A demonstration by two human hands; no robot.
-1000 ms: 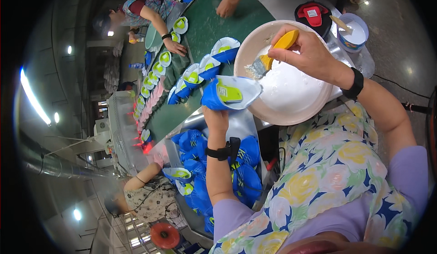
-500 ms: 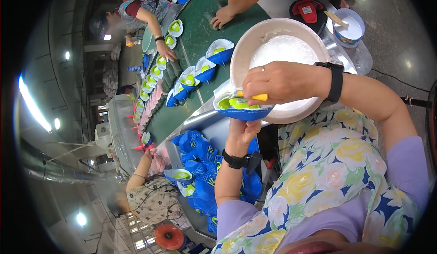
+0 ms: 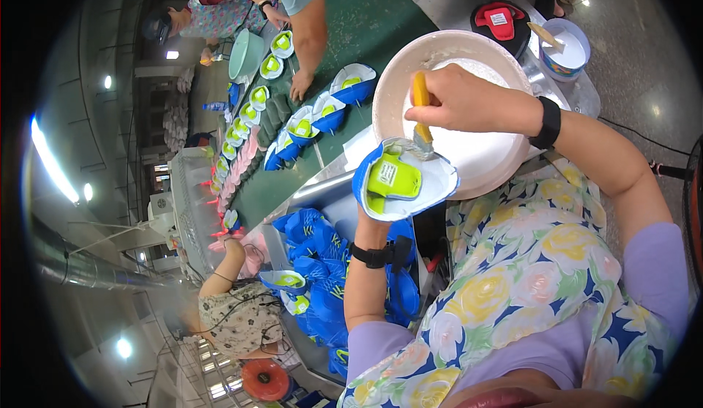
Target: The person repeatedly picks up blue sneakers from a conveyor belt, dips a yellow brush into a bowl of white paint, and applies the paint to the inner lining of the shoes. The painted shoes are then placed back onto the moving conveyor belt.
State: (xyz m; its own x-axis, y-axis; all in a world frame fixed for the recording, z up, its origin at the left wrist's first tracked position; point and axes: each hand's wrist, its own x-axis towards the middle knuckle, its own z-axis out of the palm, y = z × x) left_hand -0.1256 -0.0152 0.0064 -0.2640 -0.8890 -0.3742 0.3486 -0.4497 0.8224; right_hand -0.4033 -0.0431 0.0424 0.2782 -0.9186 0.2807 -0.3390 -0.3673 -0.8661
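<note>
My left hand [image 3: 372,226] holds a blue shoe upper [image 3: 359,177] from below, its fingers mostly hidden behind it. The upper's white inside faces up, with a lime-green tongue lying in it. In my right hand [image 3: 469,100] is a brush [image 3: 420,97] with a yellow handle, gripped nearly upright. Its bristles touch the white lining near the upper's far edge. Just behind and partly under my right hand stands a large pale basin [image 3: 392,79] of white, glue-like liquid.
Several blue uppers [image 3: 354,86] stand on the green conveyor belt [image 3: 351,20]. More fill a bin [image 3: 322,261] at lower left. A paste tub [image 3: 567,49] with a brush and a red-and-black item [image 3: 501,24] lie at far right. A co-worker's arm [image 3: 307,35] reaches over the belt.
My left hand has tilted the upper so its inside shows more. My right hand has risen and turned the brush from level to upright. A co-worker's arm has moved over the belt.
</note>
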